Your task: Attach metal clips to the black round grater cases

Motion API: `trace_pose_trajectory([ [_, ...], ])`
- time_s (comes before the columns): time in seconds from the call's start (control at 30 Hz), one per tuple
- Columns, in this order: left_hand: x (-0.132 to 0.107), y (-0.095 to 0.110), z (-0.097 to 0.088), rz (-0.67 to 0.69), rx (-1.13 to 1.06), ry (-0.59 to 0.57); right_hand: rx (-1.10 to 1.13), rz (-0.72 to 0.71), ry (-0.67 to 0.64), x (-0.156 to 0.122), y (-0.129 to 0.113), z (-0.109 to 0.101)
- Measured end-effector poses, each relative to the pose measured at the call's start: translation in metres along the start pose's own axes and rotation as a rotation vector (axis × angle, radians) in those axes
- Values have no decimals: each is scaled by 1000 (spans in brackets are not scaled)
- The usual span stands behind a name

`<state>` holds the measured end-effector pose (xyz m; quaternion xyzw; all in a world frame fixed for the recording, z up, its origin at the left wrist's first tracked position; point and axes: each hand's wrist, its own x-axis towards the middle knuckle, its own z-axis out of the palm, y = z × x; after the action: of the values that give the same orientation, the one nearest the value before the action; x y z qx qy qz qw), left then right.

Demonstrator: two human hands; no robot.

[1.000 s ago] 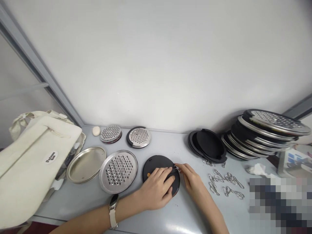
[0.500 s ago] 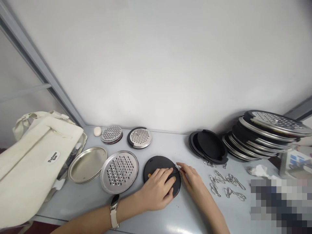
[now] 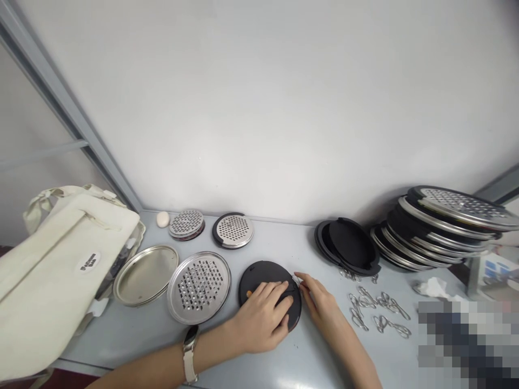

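Observation:
A black round disc (image 3: 259,272) lies on the table with a small orange spot partly under my fingers. My left hand (image 3: 265,316), with a watch at its wrist, rests on top of it, fingers stretched out flat. At the disc's right edge my right hand (image 3: 318,297) pinches a small metal wire clip (image 3: 297,279), touching the rim; the clip is mostly hidden by the fingers. Several similar wire clips (image 3: 367,299) lie loose to the right. Left of the disc sits a round metal grater plate (image 3: 198,286).
Plain metal discs (image 3: 148,274) and a cream bag (image 3: 81,270) are at the left. Smaller grater discs (image 3: 186,222) and a black-rimmed grater (image 3: 234,229) stand near the wall. Black trays (image 3: 352,246) and a tall stack of graters (image 3: 438,227) are at the right.
Almost nothing differs. My right hand has shifted very slightly at the disc's edge, and the whole view has moved a little.

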<state>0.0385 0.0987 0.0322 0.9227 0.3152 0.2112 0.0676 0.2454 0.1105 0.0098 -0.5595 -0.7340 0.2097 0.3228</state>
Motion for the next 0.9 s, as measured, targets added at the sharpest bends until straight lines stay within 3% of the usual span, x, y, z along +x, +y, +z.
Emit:
trace_pose_trajectory([
  [0.9,0,-1,1,18,-3,-21,11,-5,-9,1,-3,-2],
])
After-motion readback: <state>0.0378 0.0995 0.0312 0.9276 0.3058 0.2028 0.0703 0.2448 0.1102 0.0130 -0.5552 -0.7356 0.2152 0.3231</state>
